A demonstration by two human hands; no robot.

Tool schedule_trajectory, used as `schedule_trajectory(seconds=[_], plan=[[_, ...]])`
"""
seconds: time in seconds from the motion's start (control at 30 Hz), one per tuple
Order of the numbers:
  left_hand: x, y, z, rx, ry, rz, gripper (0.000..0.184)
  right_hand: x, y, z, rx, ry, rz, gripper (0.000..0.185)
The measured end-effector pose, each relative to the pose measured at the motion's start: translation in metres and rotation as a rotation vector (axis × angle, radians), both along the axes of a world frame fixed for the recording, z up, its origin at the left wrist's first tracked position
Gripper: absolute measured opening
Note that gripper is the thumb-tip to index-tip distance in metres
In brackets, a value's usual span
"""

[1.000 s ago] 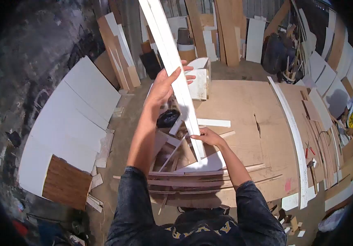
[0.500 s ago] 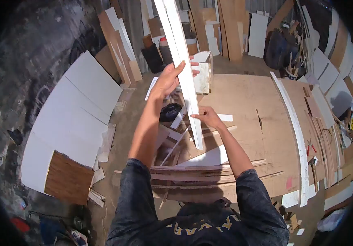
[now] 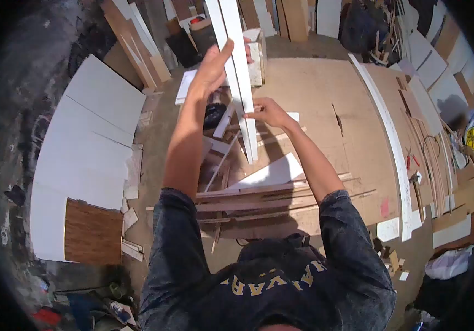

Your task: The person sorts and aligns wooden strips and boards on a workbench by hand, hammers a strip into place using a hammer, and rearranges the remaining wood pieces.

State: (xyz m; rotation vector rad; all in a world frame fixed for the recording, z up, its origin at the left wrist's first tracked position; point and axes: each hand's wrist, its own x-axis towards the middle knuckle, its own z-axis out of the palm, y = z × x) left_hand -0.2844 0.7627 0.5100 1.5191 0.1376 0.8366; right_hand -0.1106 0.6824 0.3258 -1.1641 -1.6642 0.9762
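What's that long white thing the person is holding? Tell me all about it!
The long white piece is straight and narrow, maybe coated wood, with a dark line running down it. It slants above the table, its far end out of the picture. The left hand grips it higher up, and the right hand holds its edge nearer the low end. I can't tell if that end touches anything.

The strips (image 3: 243,83) in the left hand (image 3: 215,67) are white; the counter (image 3: 314,88) beside the right hand (image 3: 269,112) is tan; the panel (image 3: 93,231) left of both is brown wood-grain.
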Motion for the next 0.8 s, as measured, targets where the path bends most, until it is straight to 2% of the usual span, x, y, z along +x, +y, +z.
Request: schedule_trajectory(seconds=[0.07,0.17,0.2,0.23,0.3,0.37,0.4,0.43,0.5,0.6,0.7,0.77,0.8], plan=[[0.005,-0.005,0.003,0.018,-0.041,0.062,0.052,-0.006,-0.011,0.014,0.033,0.027,-0.076,0.041],[0.004,0.006,0.006,0.099,-0.074,0.202,0.053,-0.010,-0.013,0.008,0.010,0.120,-0.073,0.049],[-0.001,0.007,0.009,0.106,-0.128,0.231,0.051,-0.013,-0.018,0.011,0.079,0.018,-0.110,0.062],[-0.006,0.009,0.016,0.083,-0.171,0.243,0.052,-0.016,-0.022,0.011,0.069,0.020,-0.110,0.062],[-0.019,0.012,0.025,-0.068,-0.178,0.514,0.048,-0.023,-0.033,0.012,0.225,-0.093,-0.223,0.072],[-0.044,0.026,0.023,-0.137,-0.356,0.477,0.054,-0.027,-0.042,0.012,0.233,-0.096,-0.228,0.075],[-0.055,0.021,0.018,-0.153,-0.373,0.541,0.057,-0.028,-0.047,0.010,0.286,-0.152,-0.277,0.075],[-0.067,0.029,0.007,-0.274,-0.457,0.593,0.053,-0.027,-0.050,0.008,0.340,-0.209,-0.326,0.075],[-0.097,0.040,-0.029,-0.430,-0.483,0.759,0.054,-0.021,-0.055,-0.018,0.387,-0.243,-0.387,0.070],[-0.148,0.036,-0.124,-0.603,-0.568,0.799,0.056,-0.023,-0.090,-0.029,0.261,-0.273,-0.325,0.059],[-0.175,-0.014,-0.203,-0.798,-0.481,0.875,0.059,-0.020,-0.113,-0.065,0.137,-0.298,-0.185,0.062],[-0.207,-0.037,-0.286,-0.732,-0.446,0.669,0.058,-0.018,-0.130,-0.096,0.110,-0.339,-0.134,0.063],[-0.213,-0.042,-0.319,-0.881,-0.513,0.741,0.054,-0.022,-0.143,-0.088,-0.030,-0.315,-0.105,0.064]])
